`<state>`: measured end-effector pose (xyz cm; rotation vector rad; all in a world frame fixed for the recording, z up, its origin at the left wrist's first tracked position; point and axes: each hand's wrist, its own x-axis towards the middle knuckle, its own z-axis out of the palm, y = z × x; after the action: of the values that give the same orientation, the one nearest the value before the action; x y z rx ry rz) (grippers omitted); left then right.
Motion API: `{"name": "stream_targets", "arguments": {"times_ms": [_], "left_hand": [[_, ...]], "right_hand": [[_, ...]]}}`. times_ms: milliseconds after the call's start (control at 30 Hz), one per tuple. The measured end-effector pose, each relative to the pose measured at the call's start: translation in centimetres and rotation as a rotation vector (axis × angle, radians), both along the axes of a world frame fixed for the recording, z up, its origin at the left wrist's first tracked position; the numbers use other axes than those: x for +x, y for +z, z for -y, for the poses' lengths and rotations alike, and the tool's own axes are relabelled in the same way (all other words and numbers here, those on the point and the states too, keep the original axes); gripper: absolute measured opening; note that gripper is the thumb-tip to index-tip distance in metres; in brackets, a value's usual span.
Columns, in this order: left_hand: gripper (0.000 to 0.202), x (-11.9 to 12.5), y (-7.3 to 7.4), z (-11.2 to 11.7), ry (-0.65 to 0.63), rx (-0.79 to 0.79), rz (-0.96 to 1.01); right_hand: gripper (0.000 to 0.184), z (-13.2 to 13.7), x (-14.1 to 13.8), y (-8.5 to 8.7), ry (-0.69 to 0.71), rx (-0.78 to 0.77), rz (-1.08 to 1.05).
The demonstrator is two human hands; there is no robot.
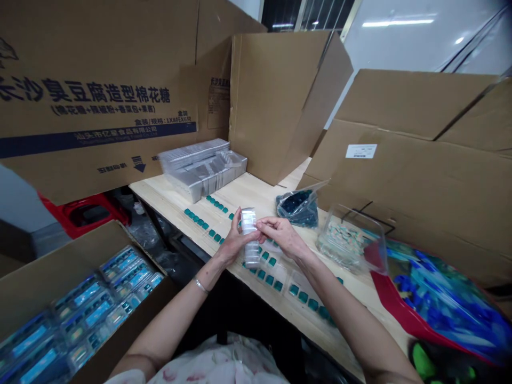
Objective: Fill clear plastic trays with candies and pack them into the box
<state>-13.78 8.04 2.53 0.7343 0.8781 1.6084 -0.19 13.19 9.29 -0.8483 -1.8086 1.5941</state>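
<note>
Upright in my left hand (233,241) is a narrow stack of clear plastic trays (250,253), its fingers and thumb closed around the sides. My right hand (282,233) meets the stack at its right edge, thumb and fingers pinched together there. Whether a single tray lies between those fingertips is too small to see. Below and around my hands, rows of small teal square pieces (196,218) sit on the pale wooden table (224,266), some in clear trays. Behind my right hand stands an open plastic bag (298,208) of dark teal pieces.
More clear trays (204,170) are stacked at the back left. A clear bin (348,242) of small wrapped pieces stands right, beside a red tray (394,304) with blue packets (452,304). An open carton (120,234) of packed blue boxes is at left; large cardboard boxes (280,101) rise behind.
</note>
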Motion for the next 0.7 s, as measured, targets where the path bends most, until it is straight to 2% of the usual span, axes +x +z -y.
{"name": "stream_targets", "arguments": {"times_ms": [367, 467, 567, 700], "left_hand": [[0.085, -0.5, 0.5, -0.5, 0.046, 0.001, 0.076], [0.073, -1.4, 0.7, -0.4, 0.035, 0.024, 0.121], [0.057, -3.3, 0.8, -0.1, 0.081, -0.003, 0.164], [0.051, -5.9, 0.9, 0.2, 0.164, -0.069, 0.177]], "right_hand": [[0.021, -0.4, -1.9, -1.5, -0.068, 0.031, -0.039], [0.020, -1.1, -1.9, -1.8, -0.081, 0.044, -0.064], [0.022, -2.9, -1.4, -1.7, -0.123, 0.038, -0.126], [0.023, -7.4, -1.2, -0.9, -0.183, 0.030, -0.175]]}}
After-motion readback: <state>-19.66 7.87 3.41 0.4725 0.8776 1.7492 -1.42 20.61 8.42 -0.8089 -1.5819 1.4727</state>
